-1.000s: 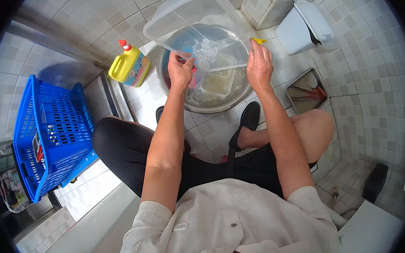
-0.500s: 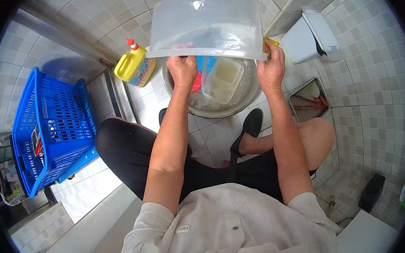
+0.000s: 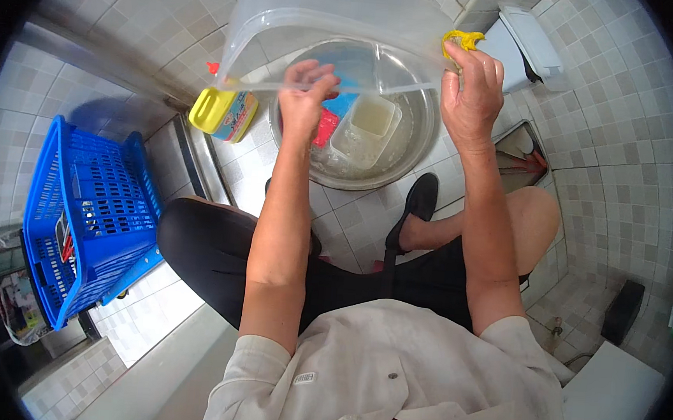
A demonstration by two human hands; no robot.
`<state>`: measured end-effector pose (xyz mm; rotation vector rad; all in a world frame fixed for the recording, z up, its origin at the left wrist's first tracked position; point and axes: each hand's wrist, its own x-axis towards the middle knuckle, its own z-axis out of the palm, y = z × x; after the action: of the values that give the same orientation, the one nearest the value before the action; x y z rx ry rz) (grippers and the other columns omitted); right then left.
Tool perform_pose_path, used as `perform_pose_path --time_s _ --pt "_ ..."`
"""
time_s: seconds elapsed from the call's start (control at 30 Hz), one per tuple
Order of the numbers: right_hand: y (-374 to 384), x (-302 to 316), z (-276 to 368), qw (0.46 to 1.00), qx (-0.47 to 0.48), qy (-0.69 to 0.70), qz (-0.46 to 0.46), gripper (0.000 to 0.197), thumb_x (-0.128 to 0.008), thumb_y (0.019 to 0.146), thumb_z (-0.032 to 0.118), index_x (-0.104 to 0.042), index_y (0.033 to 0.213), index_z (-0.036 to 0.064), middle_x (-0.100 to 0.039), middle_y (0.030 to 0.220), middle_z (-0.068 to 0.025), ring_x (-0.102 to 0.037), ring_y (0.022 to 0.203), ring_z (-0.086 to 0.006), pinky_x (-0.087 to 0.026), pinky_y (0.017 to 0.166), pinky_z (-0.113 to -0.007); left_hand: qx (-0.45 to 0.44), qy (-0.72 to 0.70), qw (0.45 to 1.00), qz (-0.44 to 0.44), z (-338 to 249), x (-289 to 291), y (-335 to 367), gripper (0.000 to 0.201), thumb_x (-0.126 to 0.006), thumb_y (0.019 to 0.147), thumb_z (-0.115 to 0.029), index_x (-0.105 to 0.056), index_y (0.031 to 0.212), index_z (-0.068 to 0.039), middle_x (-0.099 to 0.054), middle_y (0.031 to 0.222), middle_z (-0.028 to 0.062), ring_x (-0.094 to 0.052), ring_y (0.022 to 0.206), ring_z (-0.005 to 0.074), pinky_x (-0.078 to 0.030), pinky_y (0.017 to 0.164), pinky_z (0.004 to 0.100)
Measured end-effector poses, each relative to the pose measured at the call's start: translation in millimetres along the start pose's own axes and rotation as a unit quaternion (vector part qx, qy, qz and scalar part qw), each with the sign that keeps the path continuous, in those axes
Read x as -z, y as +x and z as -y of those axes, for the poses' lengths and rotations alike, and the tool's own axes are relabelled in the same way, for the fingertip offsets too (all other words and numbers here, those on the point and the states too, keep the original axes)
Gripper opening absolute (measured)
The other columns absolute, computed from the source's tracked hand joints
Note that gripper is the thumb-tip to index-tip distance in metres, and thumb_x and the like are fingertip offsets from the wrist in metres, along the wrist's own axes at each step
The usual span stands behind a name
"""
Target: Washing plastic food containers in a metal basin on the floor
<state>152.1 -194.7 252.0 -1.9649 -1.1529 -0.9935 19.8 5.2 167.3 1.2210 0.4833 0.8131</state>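
A large clear plastic tub (image 3: 318, 21) is held tilted above a round metal basin (image 3: 354, 184). My right hand (image 3: 473, 95) grips the tub's right corner, with a crumpled yellow cloth or scrubber (image 3: 463, 39) at its fingertips. My left hand (image 3: 305, 98) is at the near rim; its fingers are loosely curled and apart, slightly blurred, and do not appear to clasp the rim. In the basin's cloudy water sit a clear rectangular container (image 3: 369, 134), a red item (image 3: 325, 127) and a blue item (image 3: 344, 97), the last partly seen through the tub.
A yellow detergent jug (image 3: 222, 115) with a red cap stands left of the basin. Farther left is a blue plastic basket (image 3: 111, 194). A white lidded bin (image 3: 511, 54) stands at the back right, near a floor recess (image 3: 521, 157). My shoes rest on the tiles close to the basin.
The tub has tilted and swung up to the left, uncovering more of the basin. My left hand's grip on the rim has loosened. My right hand has shifted slightly right, and more yellow cloth shows.
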Motion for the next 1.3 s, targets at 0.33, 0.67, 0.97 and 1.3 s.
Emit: perform_pose_path --time_s 0.33,0.67,0.97,1.3 --pt "8 -3 3 0.963 -0.202 0.176 -0.002 0.031 -0.064 0.081 0.006 -0.062 0.112 0.0086 -0.061 0.102 -0.011 -0.058 0.095 -0.029 -0.047 0.085 -0.037 0.13 -0.067 0.989 -0.039 0 29 2 0.053 -0.034 0.1 -0.037 -0.043 0.132 0.005 -0.061 0.111 0.0257 -0.066 0.085 0.0302 -0.058 0.06 0.0366" --pt "-39 -58 30 0.825 -0.365 0.43 0.045 0.026 -0.056 0.085 0.0 -0.06 0.111 0.002 -0.063 0.099 -0.0141 -0.061 0.09 -0.0306 -0.049 0.078 -0.038 0.136 -0.163 0.976 -0.046 16 16 -5 0.054 -0.032 0.102 -0.04 -0.042 0.133 0.003 -0.054 0.12 0.0211 -0.063 0.091 0.032 -0.06 0.064 0.04" --pt "-61 -86 28 0.931 -0.226 0.103 0.269 0.043 -0.055 0.089 0.019 -0.048 0.122 -0.0081 -0.055 0.115 -0.028 -0.052 0.108 -0.042 -0.041 0.094 -0.048 0.134 -0.147 0.98 0.003 8 -2 -24 0.052 -0.039 0.1 -0.04 -0.048 0.129 0.002 -0.049 0.12 0.0163 -0.061 0.092 0.0283 -0.06 0.064 0.0403" --pt "-58 -78 105 0.869 -0.133 0.349 0.325 0.048 -0.052 0.09 0.025 -0.046 0.126 -0.0071 -0.053 0.122 -0.028 -0.051 0.115 -0.0414 -0.04 0.098 -0.047 0.113 -0.151 0.982 -0.019 39 26 -16 0.044 -0.04 0.101 -0.032 -0.052 0.128 0.002 -0.058 0.119 0.0152 -0.059 0.101 0.0245 -0.046 0.092 0.0344"
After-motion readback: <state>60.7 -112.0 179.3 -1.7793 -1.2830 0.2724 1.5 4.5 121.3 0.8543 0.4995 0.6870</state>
